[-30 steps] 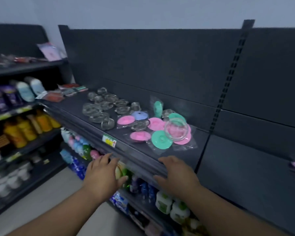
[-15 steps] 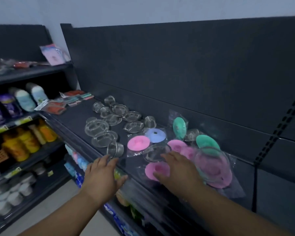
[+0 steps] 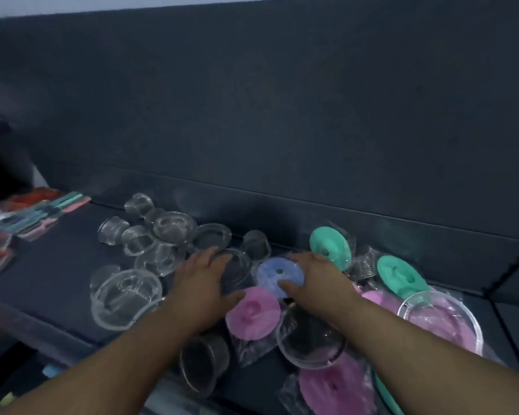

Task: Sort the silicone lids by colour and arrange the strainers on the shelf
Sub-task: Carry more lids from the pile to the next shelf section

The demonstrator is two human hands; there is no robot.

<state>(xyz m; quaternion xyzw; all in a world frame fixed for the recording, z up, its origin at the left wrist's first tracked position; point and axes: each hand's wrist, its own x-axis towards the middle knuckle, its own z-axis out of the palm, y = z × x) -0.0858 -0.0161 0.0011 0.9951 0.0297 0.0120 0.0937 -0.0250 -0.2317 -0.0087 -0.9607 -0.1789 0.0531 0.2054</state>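
At the far left of the dark shelf [image 3: 57, 265] lie some flat packs [image 3: 39, 215] in red, teal and pink (too blurred to tell what they hold). Next comes a cluster of clear-wrapped strainers [image 3: 159, 235], some lying on their sides, with a large shallow strainer [image 3: 126, 298] near the front edge. The left hand [image 3: 201, 286] lies palm down just beside them, its fingers [image 3: 210, 256] straight and slightly spread over the rim of another shallow strainer [image 3: 237, 269], the thumb pointing toward a pink lid [image 3: 253, 314]. A cup-shaped strainer [image 3: 204, 366] sits below that wrist at the shelf's front. Behind the pink lid and between the two hands lies the blue lid [image 3: 274, 275]. The right hand [image 3: 321, 280] reaches to it from the right, fingers [image 3: 300, 259] spread along its far right edge and thumb touching its near edge; they lie over the lid rather than curl round it. Right of this hand a teal lid [image 3: 330, 245] leans upright against the back panel, a second teal lid [image 3: 400, 275] lies tilted, and a wide strainer [image 3: 441, 320] rests on more pink lids.
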